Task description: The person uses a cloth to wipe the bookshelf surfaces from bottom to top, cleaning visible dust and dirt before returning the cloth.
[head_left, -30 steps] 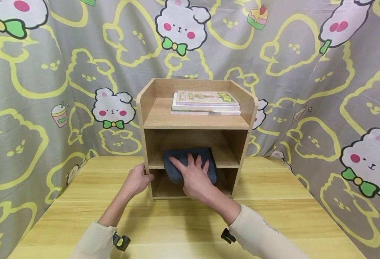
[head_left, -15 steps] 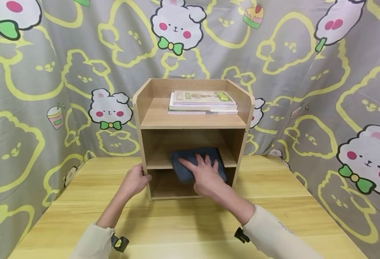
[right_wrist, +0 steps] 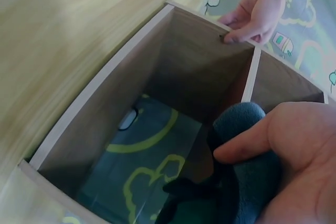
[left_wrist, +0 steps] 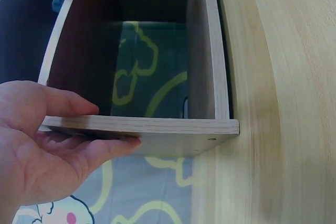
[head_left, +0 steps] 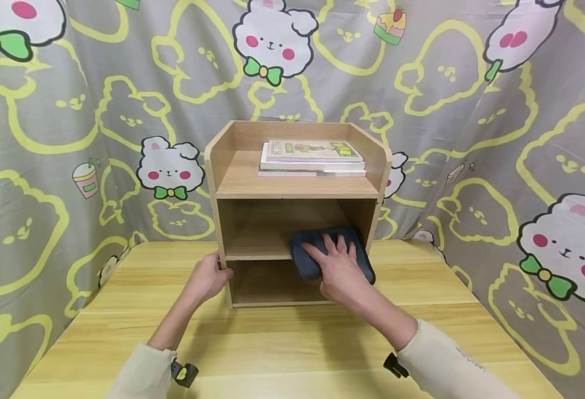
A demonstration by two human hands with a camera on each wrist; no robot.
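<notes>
A small wooden shelf unit (head_left: 292, 191) stands on the table in the head view. My left hand (head_left: 213, 277) grips the front edge of its left side panel (left_wrist: 157, 125), thumb on one face and fingers on the other. My right hand (head_left: 344, 271) holds a dark blue cloth (head_left: 304, 266) over the front edge of the middle shelf (head_left: 252, 249), near the right side panel. The fingers lie spread on the cloth. In the right wrist view, the thumb presses the cloth (right_wrist: 247, 182), which hangs into the lower compartment.
Several stacked books (head_left: 312, 159) lie on the top shelf. The light wood table (head_left: 272, 343) extends around the unit. A grey patterned curtain (head_left: 138, 105) surrounds the back and sides. Black wrist straps (head_left: 185, 374) sit by both sleeves.
My right hand and the cloth have slid right along the middle shelf's edge, from near its middle to the right side panel. My left hand has kept its grip on the left panel.
</notes>
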